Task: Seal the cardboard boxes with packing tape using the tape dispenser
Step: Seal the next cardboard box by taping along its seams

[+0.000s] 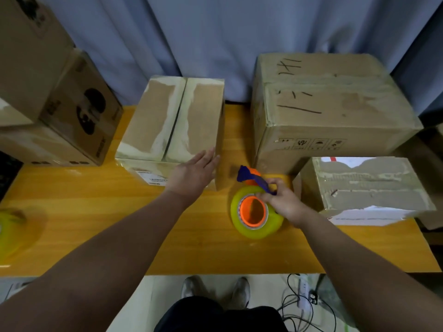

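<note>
The dispenser (pixel 256 209), a blue handle on an orange core carrying a yellow-green tape roll (pixel 271 226), was at the tabletop (pixel 119 224) between the middle box (pixel 172 121) and the small box (pixel 364 188), in front of the large box (pixel 330 104). I could not tell whether it rested on the surface or was just clear of it.

My right hand (pixel 282 202) was curled round the blue handle, fingers pinching it above the roll. My left hand (pixel 194 173) was flat with fingers straight, laid against the near right corner of the middle box and gripping nothing.

Findings on progress:
- Middle box: flaps closed, but the centre seam showed as a dark open line with no fresh tape over it. Pale strips either side looked like old residue. I judged it unsealed and next in line.
- Large box: a band of tape ran along its top seam, beneath the handwriting. I judged it sealed.
- Small box: several tape strips crossed its top, and a white label showed on the near face. I judged it sealed as well.
- Stack (pixel 60 104) at far left: its tops were too oblique to assess.

No tape was drawn off the roll, so far as I could see. Remaining work, in my judgement: carry the dispenser to the middle box, steady the box with the left hand and run tape along the seam.

A spare roll (pixel 12 233), blurred, lay at the left edge. A blue curtain (pixel 215 44) hung behind.
</note>
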